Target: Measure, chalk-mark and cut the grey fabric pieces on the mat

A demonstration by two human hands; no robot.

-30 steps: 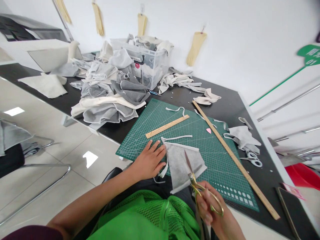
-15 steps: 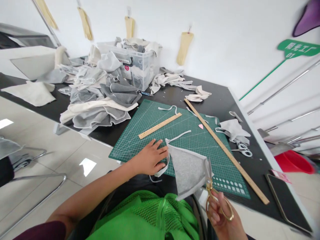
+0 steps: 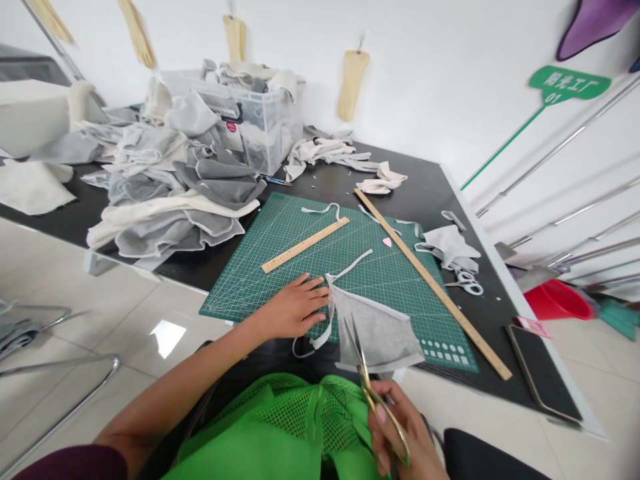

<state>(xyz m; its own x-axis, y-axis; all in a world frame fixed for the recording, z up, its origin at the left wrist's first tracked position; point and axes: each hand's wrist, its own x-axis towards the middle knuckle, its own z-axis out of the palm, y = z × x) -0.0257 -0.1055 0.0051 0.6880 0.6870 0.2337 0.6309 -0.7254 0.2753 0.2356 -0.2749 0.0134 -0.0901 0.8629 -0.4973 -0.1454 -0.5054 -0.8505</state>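
Observation:
A grey fabric piece (image 3: 376,330) with pale edging lies on the near edge of the green cutting mat (image 3: 280,240). My left hand (image 3: 295,308) rests flat on the mat, fingers spread, pressing the fabric's left corner and a loose white strip (image 3: 320,333). My right hand (image 3: 400,433) grips gold-handled scissors (image 3: 373,393), blades parted, tips at the fabric's near edge. A short wooden ruler (image 3: 305,245) lies beyond my left hand.
A long wooden ruler (image 3: 433,283) crosses the mat's right side. Heaped grey and white cloth (image 3: 170,193) and a plastic bin (image 3: 260,127) fill the back left. White scissors (image 3: 469,285), cloth scraps (image 3: 447,243) and a phone (image 3: 543,370) lie right. A green mesh bag (image 3: 280,433) sits on my lap.
The scissors moved from the fabric's right edge leftward to its near edge, blades now parted. The fabric, lifted half a second ago, lies flatter. My left hand stayed put.

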